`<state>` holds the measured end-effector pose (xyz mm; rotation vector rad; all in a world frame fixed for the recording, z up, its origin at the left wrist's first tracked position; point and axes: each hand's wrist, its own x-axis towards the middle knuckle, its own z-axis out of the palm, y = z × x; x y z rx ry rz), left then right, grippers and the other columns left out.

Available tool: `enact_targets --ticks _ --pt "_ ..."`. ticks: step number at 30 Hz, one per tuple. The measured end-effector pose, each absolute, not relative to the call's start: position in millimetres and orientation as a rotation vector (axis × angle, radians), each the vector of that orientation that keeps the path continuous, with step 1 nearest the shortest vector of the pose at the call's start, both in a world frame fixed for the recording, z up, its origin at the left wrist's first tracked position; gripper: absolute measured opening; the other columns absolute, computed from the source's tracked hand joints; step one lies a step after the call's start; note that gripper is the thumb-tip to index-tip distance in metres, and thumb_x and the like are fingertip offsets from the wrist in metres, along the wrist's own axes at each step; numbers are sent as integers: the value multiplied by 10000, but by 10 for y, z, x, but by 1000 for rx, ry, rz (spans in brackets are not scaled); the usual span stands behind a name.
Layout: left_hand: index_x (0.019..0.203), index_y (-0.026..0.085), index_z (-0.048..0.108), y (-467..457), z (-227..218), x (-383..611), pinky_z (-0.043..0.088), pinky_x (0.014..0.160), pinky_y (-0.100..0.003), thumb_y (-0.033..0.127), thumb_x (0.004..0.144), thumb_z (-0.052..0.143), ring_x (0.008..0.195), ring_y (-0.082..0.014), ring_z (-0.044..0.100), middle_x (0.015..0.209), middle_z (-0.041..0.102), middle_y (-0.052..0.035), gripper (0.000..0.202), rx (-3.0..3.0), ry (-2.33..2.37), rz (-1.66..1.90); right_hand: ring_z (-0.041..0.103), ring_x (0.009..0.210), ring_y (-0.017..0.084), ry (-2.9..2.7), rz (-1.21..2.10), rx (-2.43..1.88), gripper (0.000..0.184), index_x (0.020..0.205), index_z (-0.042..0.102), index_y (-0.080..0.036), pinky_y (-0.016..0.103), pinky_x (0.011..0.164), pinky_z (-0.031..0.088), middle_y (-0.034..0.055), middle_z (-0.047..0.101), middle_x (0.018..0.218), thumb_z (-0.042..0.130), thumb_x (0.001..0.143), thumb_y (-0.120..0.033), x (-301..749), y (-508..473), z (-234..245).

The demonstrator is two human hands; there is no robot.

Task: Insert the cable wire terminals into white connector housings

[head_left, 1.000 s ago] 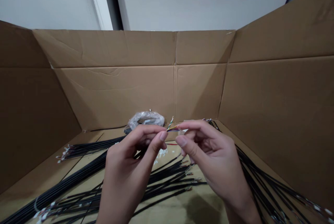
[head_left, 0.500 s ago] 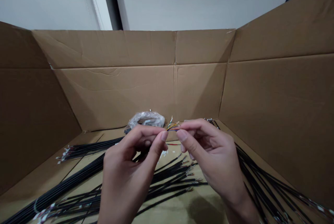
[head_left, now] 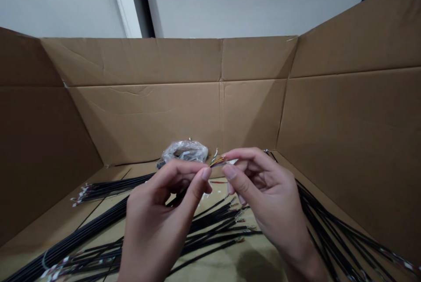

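My left hand (head_left: 161, 225) and my right hand (head_left: 266, 198) are raised close together above the floor of a big cardboard box (head_left: 184, 111). Thumb and forefinger of each hand pinch the end of one black cable, where thin coloured wires (head_left: 217, 161) fan out between the fingertips. The cable's black sheath runs down behind my left fingers and is mostly hidden. Below the hands lies a loose heap of black cables (head_left: 210, 229) with small white and coloured ends.
More black cables lie in a bundle along the left (head_left: 98, 185) and along the right wall (head_left: 332, 233). A clear plastic bag (head_left: 184, 150) sits at the back of the box floor. Tall cardboard walls close in on three sides.
Both hands have stayed pinched on the wire ends. My right thumb has moved closer to the left fingertips, and the left hand has drifted slightly left and down.
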<state>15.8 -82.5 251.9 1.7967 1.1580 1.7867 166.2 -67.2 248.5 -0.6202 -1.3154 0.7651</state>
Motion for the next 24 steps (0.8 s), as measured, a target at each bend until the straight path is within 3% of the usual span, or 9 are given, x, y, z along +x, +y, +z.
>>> enact_targets --ticks 8,24 --pt "726 269 753 -823 2520 157 347 444 -186 309 937 697 509 -88 493 606 673 55 221 1764 1165 1683 523 521 56 -1338 754 -637 41 902 780 -228 137 466 402 -75 624 600 773 876 -197 1665 -675 2487" --pt "718 251 722 -803 2540 145 350 440 -180 384 952 699 513 -96 480 579 619 41 270 1684 1070 1544 551 524 93 -1354 656 -680 57 893 788 -250 214 478 420 -63 622 594 767 886 -198 1660 -691 2489"
